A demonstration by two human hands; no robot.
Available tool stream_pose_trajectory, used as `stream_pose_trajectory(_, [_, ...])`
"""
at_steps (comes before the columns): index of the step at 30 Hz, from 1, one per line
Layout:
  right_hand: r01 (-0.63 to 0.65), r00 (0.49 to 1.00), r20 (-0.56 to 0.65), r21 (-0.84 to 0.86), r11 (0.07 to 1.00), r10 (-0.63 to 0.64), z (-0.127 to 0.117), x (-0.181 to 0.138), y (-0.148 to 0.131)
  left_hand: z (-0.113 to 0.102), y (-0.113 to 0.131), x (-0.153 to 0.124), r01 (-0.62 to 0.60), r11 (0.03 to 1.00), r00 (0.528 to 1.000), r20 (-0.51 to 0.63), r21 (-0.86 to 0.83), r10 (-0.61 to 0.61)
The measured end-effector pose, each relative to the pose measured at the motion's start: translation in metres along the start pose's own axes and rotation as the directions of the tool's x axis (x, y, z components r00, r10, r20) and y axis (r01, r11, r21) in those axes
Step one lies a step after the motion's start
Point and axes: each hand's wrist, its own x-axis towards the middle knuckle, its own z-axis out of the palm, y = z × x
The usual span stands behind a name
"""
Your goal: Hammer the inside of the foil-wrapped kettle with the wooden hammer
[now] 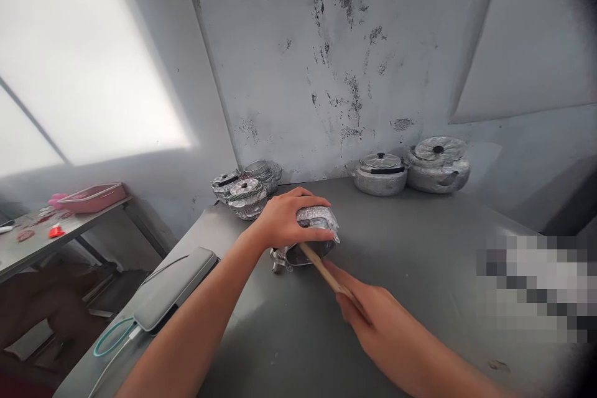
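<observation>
A dented, silvery metal pot (pixel 321 219) lies tipped on the grey table, its dark opening turned toward me. My left hand (pixel 291 217) is closed over its upper side, thumb along the near rim. In my right hand (pixel 361 305) is a wooden stick (pixel 326 273), gripped by its near end. The stick's far end goes into the pot's opening, where its tip is hidden. A small metal fitting (pixel 278 259) shows at the pot's lower left.
Several metal pots (pixel 247 198) stand at the table's back left. Two lidded pots (pixel 380 175) stand against the wall at the back right. A grey case (pixel 180 286) with a cable lies on the left. A pink tray (pixel 93 199) sits on another table.
</observation>
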Motion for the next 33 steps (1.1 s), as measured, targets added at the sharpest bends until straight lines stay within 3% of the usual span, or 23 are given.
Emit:
stream_pose_trajectory(4, [-0.011, 0.998, -0.054, 0.020, 1.000, 0.012, -0.0001, 0.0005, 0.0012, -0.0001, 0.0008, 0.0001, 0.006, 1.000, 1.000, 0.001, 0.005, -0.006])
stream_pose_trajectory(10, [-0.009, 1.000, -0.011, 0.002, 1.000, 0.009, 0.0051, -0.0002, 0.0032, -0.0001, 0.0003, -0.0001, -0.001, 1.000, 1.000, 0.000, 0.004, 0.001])
stream_pose_trajectory(14, [-0.001, 0.998, -0.069, 0.058, 0.998, 0.005, 0.0034, 0.0002, 0.0041, 0.0000, -0.0007, 0.0001, 0.002, 1.000, 1.000, -0.003, -0.009, -0.002])
stream_pose_trajectory(28, [-0.002, 1.000, 0.002, 0.048, 0.999, 0.002, 0.0023, 0.0018, 0.0054, 0.0009, -0.0046, 0.0002, -0.002, 0.999, 1.000, -0.001, -0.037, 0.002])
stream_pose_trajectory(33, [-0.031, 0.997, -0.065, 0.065, 0.997, 0.035, 0.0035, 0.0016, 0.0063, 0.0008, -0.0045, 0.0002, 0.005, 0.999, 1.000, 0.001, -0.038, -0.005])
